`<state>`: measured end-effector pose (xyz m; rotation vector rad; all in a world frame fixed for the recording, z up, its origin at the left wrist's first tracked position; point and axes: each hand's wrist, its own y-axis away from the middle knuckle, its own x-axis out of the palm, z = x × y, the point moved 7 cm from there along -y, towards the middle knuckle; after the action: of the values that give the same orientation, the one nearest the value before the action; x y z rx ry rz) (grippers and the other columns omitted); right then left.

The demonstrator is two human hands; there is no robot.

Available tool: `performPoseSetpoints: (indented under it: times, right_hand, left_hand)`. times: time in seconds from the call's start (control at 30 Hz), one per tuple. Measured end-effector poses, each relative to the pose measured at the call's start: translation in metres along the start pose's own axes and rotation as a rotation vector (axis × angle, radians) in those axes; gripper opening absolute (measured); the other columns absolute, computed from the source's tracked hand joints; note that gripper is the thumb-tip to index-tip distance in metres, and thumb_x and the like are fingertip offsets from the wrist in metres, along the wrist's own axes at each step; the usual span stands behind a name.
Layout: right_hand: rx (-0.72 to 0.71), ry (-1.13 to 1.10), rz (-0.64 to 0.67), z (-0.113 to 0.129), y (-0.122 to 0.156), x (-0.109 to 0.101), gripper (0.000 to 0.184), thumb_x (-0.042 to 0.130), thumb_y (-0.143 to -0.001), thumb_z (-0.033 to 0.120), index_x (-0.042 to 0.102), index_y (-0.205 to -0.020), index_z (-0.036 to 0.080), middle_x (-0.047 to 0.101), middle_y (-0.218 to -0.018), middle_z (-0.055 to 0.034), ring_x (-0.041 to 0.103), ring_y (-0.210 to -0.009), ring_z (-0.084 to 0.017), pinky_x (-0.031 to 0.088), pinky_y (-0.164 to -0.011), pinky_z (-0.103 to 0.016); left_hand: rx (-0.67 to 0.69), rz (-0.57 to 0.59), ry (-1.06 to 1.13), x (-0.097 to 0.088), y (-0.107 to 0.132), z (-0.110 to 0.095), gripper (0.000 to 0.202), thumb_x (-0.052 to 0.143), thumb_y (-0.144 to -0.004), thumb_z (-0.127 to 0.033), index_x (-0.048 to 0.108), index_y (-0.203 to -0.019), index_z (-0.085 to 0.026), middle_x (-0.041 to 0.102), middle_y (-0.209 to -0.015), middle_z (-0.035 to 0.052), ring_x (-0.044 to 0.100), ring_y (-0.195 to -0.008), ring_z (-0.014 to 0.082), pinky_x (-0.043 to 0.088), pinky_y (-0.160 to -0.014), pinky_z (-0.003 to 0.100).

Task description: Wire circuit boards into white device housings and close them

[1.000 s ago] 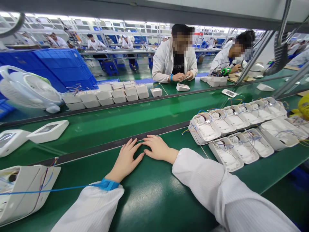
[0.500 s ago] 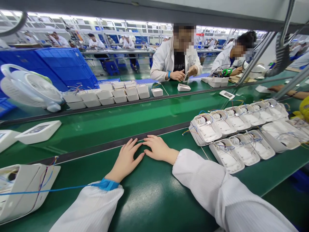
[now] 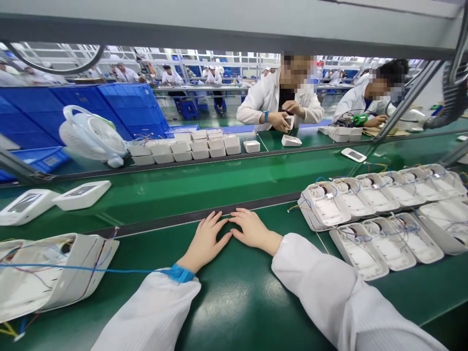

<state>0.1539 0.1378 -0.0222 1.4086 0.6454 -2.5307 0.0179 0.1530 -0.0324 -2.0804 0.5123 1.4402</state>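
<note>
Left hand [image 3: 207, 242] and right hand [image 3: 254, 230] rest spread, empty, at the surface's [image 3: 237, 302] far edge, seemingly pausing; grasping would need reaching sideways.

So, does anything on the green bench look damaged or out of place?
Nothing looks plainly damaged or spilled. Slightly untidy: thin yellow, blue and red wires stick out below the open white plastic housing at far left, their ends loose over the glossy green tabletop.

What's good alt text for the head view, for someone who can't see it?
The wearer's left hand and right hand rest empty, close together, on a green worktop. Open, wired white housings lie on both sides; opposite, a co-worker holds a small white device.
</note>
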Motion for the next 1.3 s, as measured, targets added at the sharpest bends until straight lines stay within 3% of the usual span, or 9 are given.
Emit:
performPoseSetpoints:
  times: [1.3]
  right_hand:
    - [-0.017, -0.009, 0.003, 0.0003, 0.0003, -0.0003, 0.036, 0.063, -0.088, 0.026, 0.066, -0.124, 0.02, 0.059, -0.136, -0.0093, 0.044, -0.135, -0.027, 0.037, -0.111, -0.049]
  left_hand:
    - [-0.031, 0.008, 0.041, -0.0044, -0.0001, -0.0049, 0.049, 0.05, -0.094, -0.047, 0.057, -0.133, -0.018, 0.044, -0.151, 0.0152, 0.031, -0.144, 0.0349, 0.028, -0.115, 0.059]
